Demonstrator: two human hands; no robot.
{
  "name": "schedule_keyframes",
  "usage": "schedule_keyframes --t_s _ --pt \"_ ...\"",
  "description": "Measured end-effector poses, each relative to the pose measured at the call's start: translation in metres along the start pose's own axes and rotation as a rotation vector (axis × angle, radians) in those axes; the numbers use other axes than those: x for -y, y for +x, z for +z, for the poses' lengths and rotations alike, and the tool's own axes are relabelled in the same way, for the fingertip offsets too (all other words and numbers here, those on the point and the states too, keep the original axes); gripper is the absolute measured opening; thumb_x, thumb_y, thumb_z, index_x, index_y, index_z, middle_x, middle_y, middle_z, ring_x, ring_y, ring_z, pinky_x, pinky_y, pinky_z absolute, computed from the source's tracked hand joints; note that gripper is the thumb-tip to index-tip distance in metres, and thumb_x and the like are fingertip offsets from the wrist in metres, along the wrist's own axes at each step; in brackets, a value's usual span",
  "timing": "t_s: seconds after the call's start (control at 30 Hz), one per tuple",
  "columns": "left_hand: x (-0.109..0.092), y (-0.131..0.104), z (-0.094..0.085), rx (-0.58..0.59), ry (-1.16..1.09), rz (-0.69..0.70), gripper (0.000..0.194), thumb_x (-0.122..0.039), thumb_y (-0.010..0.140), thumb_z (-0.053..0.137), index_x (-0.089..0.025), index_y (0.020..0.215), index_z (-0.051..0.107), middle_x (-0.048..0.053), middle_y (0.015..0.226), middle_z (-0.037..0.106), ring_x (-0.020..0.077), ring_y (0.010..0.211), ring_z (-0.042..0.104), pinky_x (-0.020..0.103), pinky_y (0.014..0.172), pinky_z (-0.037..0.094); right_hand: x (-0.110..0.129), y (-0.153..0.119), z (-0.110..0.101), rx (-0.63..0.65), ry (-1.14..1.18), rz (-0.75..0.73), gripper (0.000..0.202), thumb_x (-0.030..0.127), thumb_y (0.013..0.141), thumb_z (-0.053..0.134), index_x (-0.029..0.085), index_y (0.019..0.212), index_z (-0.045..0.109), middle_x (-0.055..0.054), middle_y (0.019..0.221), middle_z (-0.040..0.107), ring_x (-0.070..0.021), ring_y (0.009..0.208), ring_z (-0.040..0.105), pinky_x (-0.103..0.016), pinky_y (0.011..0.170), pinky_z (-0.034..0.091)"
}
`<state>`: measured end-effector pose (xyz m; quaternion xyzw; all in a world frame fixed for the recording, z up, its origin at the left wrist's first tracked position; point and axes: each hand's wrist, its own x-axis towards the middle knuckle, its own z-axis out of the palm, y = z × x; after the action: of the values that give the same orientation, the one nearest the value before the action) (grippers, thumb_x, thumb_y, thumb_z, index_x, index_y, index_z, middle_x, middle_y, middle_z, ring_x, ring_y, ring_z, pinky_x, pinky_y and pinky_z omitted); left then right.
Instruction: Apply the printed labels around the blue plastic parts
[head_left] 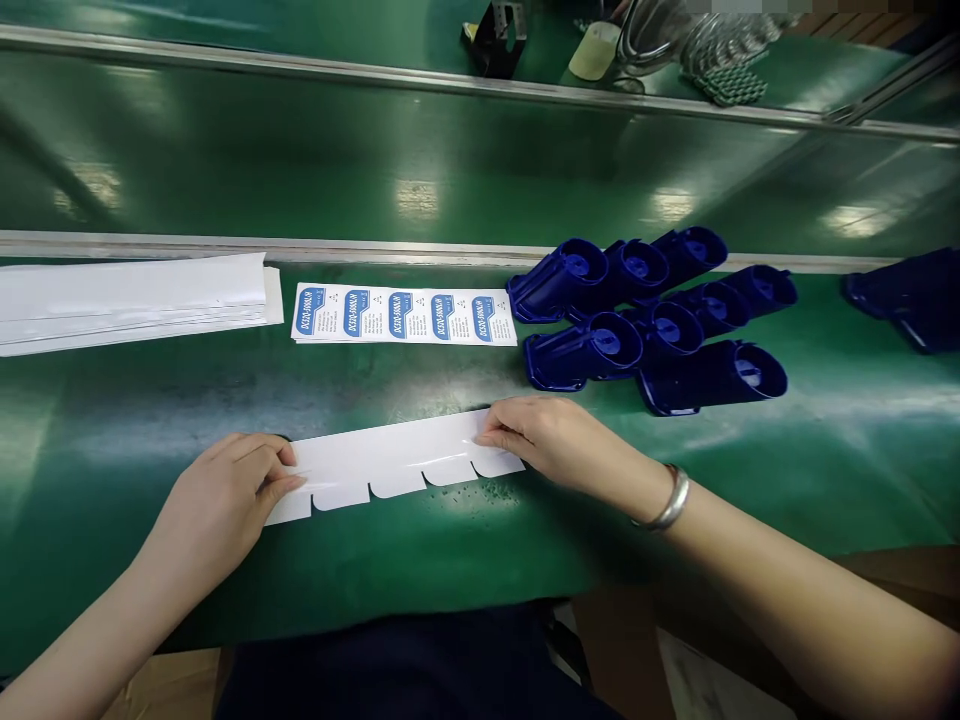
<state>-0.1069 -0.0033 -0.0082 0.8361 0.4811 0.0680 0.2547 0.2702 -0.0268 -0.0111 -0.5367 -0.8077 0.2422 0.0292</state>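
Note:
A long white label strip [390, 455] stretches between my two hands, low over the green tabletop, with curved notches cut along its near edge. My left hand [232, 490] pinches its left end between thumb and fingers. At the other end, my right hand [536, 435] grips the upper edge the same way. Beyond the strip lies a printed label sheet [405, 315] with several blue and white labels in a row. Several dark blue plastic housings [585, 350] with round open ends lie just beyond my right hand.
A stack of white sheets [135, 300] lies at the back left. More blue parts [911, 298] sit at the far right. A metal rail [337, 247] runs along the back; a black holder [499, 40] and a tape roll [595, 50] stand on the raised surface behind.

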Motion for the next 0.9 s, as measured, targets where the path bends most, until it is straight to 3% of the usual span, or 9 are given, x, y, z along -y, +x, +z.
schedule_keyframes --t_s 0.1,0.2,0.3,0.5,0.67,0.9 --pt "-0.001 0.005 -0.002 0.001 0.028 -0.045 0.035 -0.046 0.097 0.043 -0.024 0.073 0.056 0.007 0.092 0.074 0.0279 0.082 0.068 0.039 0.068 0.048 -0.001 -0.002 0.004 -0.042 0.007 0.025 0.019 0.02 0.103 0.058 0.018 0.084 0.062 -0.003 0.075 0.064 -0.0207 0.068 0.06 -0.029 0.063 0.041" --pt "0.005 0.007 -0.006 0.024 0.009 -0.03 0.033 -0.046 0.097 0.045 -0.024 0.076 0.058 0.006 0.092 0.073 0.0268 0.082 0.067 0.036 0.066 0.047 -0.005 -0.006 0.007 -0.077 0.118 -0.073 0.019 0.026 0.104 0.058 0.018 0.088 0.061 -0.005 0.083 0.064 -0.022 0.077 0.06 -0.031 0.07 0.044" --pt "0.013 0.007 -0.01 0.06 -0.047 0.05 0.03 -0.047 0.097 0.05 -0.024 0.081 0.061 0.005 0.098 0.071 0.024 0.089 0.065 0.034 0.072 0.048 -0.01 -0.006 0.009 -0.066 0.267 -0.202 0.025 0.038 0.105 0.058 0.019 0.091 0.062 -0.007 0.091 0.062 -0.0235 0.087 0.058 -0.034 0.077 0.046" --pt "0.029 0.009 -0.013 0.02 -0.063 0.148 0.029 -0.045 0.093 0.06 -0.023 0.076 0.064 0.007 0.116 0.067 0.0279 0.115 0.056 0.041 0.093 0.046 -0.022 0.006 0.008 -0.158 0.283 -0.225 0.034 0.041 0.107 0.052 0.018 0.086 0.066 -0.01 0.095 0.061 -0.0247 0.093 0.057 -0.037 0.08 0.048" --pt "0.033 0.017 -0.014 0.032 -0.042 0.178 0.028 -0.037 0.095 0.059 -0.022 0.072 0.063 0.006 0.108 0.07 0.0261 0.109 0.061 0.039 0.089 0.049 -0.022 0.018 -0.001 -0.124 0.162 -0.218 0.042 0.044 0.11 0.045 0.019 0.079 0.061 -0.005 0.076 0.06 -0.0212 0.073 0.056 -0.034 0.068 0.045" --pt "0.024 0.028 -0.021 -0.013 -0.012 0.146 0.03 -0.038 0.097 0.055 -0.022 0.071 0.057 0.004 0.095 0.074 0.0228 0.094 0.069 0.037 0.084 0.052 -0.019 0.03 -0.008 -0.085 0.012 -0.101 0.049 0.047 0.111 0.036 0.019 0.079 0.06 -0.005 0.073 0.061 -0.0212 0.063 0.058 -0.032 0.056 0.04"
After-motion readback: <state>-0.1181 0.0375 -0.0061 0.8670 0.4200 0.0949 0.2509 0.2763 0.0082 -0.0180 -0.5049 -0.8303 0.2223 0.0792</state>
